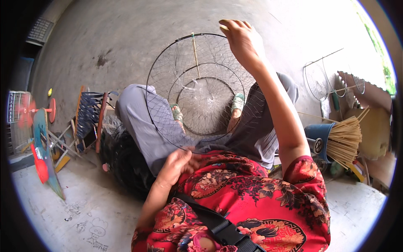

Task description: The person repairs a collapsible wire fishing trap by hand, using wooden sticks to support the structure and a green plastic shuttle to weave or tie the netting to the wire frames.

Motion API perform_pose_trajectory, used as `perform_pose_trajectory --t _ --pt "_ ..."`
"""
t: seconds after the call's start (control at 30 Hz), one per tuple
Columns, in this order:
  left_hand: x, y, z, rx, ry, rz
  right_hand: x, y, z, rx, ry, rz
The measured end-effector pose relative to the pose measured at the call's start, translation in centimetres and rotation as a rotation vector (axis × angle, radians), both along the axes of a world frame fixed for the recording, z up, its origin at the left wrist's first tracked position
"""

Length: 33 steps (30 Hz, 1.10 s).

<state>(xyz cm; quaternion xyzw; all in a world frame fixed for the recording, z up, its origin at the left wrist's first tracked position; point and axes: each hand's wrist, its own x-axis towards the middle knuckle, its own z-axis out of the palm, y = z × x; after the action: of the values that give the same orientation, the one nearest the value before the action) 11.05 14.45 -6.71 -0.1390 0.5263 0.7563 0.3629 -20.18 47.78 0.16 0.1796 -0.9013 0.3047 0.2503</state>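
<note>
A round hoop net [166, 90] with several dark rings and fine mesh stands between my knees. A thin bamboo stick [195, 54] runs inward from its far rim, with a small green tie at the top. At the near rim is my left hand [175, 166], its fingers closed on the edge of the net and slightly blurred. My right hand [243, 42] is raised beyond the right side of the hoop, fingers curled and pinched together. Whatever lies in that pinch is too small to make out.
Right of me, a blue bucket [317, 136] holds a bundle of bamboo sticks [345, 137], with more wire hoops [315, 80] behind. To the left are a red fan [52, 110], a folding chair [90, 113] and a black bag [130, 157]. Green sandals [237, 103] show through the mesh.
</note>
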Motion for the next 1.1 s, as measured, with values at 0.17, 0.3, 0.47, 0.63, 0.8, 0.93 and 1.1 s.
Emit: perform_pose_trajectory --t 0.17,0.3,0.47,0.63,0.8,0.93,1.1 --pt "-9.0 -1.0 1.3 -0.215 0.373 0.403 -2.6 4.4 -9.1 0.409 -0.139 -0.157" --pt "-10.3 1.8 -0.8 -0.324 0.329 0.269 0.9 7.0 -11.9 0.043 -0.082 -0.247" --pt "-13.0 0.5 -4.3 -0.239 0.244 0.418 -1.1 5.8 -7.5 -0.063 0.002 -0.295" --pt "-20.6 0.0 -9.0 -0.238 0.268 0.456 -5.7 8.5 -4.6 -0.033 -0.108 -0.406" --pt "-24.6 -2.6 -8.2 -0.225 0.148 0.480 -2.0 6.0 -4.5 -0.018 -0.027 -0.422" --pt "-24.8 -5.4 -6.5 -0.261 0.234 0.535 7.8 0.3 -4.3 -0.307 -0.439 -0.472" --pt "-22.6 -1.9 -1.3 -0.162 0.312 0.620 14.2 -4.0 -7.9 -0.912 -0.689 -0.393"
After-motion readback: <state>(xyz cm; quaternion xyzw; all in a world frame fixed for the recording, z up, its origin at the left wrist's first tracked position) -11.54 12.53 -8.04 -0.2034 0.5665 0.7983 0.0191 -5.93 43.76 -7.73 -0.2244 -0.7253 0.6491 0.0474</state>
